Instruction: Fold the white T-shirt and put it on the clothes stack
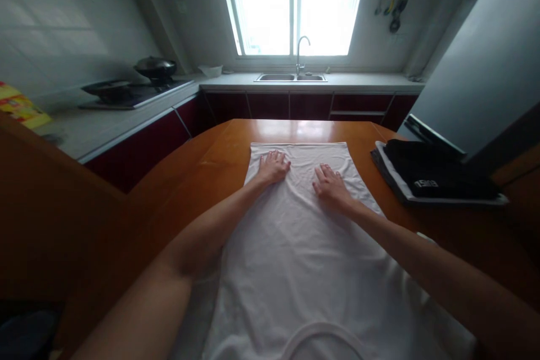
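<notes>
Shirt (291, 247), white, lies spread down the middle of an orange-brown table (211, 163), hem (298, 145) toward the far edge, neckline (323, 327) at the near side. Person's left hand (274, 167) rests palm-down w/ fingers fanned nr. the hem, just left of the table's centre line; right hand (332, 187) lies right of that line and a bit closer to the table's near side, fingers extended, slightly bent. Neither has hold of anything — both touch the fabric from above, no pinch visible. Step in hand is prob. smoothing, judging by the flat palms and by creases running from mid-table to the near side. Next move, it'd seem, calls for light, even pressure drawn outward to the table's sides, w/ care b/c thin cloth could drag or ruck up. Folded stack (442, 166), blk. on top w/ a pale layer below, sits on the table's right side, apart from the shirt. Past the table's far edge — sink (291, 80) under a bright window (261, 5).
</notes>
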The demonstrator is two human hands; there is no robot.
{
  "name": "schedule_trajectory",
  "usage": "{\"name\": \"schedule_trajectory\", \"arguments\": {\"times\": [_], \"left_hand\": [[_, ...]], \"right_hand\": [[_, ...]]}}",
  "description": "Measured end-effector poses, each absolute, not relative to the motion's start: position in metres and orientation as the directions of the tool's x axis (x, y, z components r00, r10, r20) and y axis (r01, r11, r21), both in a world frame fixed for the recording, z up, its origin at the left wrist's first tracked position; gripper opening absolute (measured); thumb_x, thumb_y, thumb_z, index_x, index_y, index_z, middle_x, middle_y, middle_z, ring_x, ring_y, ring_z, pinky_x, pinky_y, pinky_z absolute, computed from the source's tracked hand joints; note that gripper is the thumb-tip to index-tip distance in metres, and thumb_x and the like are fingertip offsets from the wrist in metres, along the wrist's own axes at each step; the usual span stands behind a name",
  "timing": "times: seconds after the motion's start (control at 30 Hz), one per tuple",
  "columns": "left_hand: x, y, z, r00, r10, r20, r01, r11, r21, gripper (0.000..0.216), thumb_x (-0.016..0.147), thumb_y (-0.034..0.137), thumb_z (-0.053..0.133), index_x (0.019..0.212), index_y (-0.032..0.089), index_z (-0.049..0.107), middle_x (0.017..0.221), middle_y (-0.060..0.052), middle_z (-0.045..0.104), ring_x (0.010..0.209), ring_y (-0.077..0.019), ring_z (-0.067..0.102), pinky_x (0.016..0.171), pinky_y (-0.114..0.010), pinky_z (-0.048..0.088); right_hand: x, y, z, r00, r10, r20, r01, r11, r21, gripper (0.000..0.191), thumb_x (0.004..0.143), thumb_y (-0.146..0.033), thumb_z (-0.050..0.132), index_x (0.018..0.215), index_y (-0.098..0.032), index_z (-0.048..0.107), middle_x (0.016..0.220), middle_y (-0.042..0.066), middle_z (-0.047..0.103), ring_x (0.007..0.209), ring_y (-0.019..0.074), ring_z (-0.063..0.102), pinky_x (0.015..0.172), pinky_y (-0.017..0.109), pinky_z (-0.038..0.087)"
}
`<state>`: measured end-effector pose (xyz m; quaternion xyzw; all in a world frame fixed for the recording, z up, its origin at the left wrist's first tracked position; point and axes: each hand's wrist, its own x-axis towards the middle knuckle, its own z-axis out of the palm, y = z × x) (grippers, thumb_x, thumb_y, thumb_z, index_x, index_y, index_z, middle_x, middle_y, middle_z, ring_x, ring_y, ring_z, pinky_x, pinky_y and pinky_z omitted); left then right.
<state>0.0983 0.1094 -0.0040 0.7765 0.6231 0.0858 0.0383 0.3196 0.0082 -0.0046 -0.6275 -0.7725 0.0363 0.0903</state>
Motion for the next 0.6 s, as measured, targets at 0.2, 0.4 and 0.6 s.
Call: {"name": "schedule_trajectory", "arguments": {"times": [0.2,0.4,0.6], "left_hand": [[0.075,0.132,0.002,0.127,0.991,0.038,0.98,-0.131,0.151,0.069,0.1,0.061,0.026,0.158,0.025,0.038,0.168,-0.011,0.025,0.155,-0.0349,0.018,0.123,-0.057,0.013],[0.055,0.168,-0.002,0.047,0.999,0.01,0.992,-0.048,0.113,0.075,0.097,0.068,0.022,0.16,0.029,0.031,0.169,-0.008,0.019,0.156,-0.0346,0.015,0.124,-0.058,0.009],[0.027,0.184,0.005,0.006,1.0,-0.02,0.992,-0.003,0.123,0.072,0.099,0.065,0.019,0.162,0.029,0.026,0.17,-0.008,0.014,0.156,-0.035,0.011,0.12,-0.068,0.009]], "right_hand": [[0.358,0.122,-0.01,0.003,0.999,0.041,0.983,0.004,-0.185,0.067,0.104,-0.045,0.025,0.156,-0.005,0.034,0.166,0.021,0.024,0.154,0.0296,0.019,0.123,0.053,0.016],[0.406,0.168,-0.018,-0.001,0.999,0.036,0.986,0.008,-0.169,0.069,0.102,-0.05,0.023,0.159,-0.013,0.031,0.168,0.014,0.023,0.155,0.0274,0.015,0.123,0.056,0.014],[0.411,0.167,-0.018,-0.021,0.998,0.053,0.984,0.03,-0.174,0.069,0.101,-0.051,0.024,0.158,-0.013,0.033,0.167,0.014,0.024,0.155,0.0268,0.017,0.123,0.056,0.015]]}}
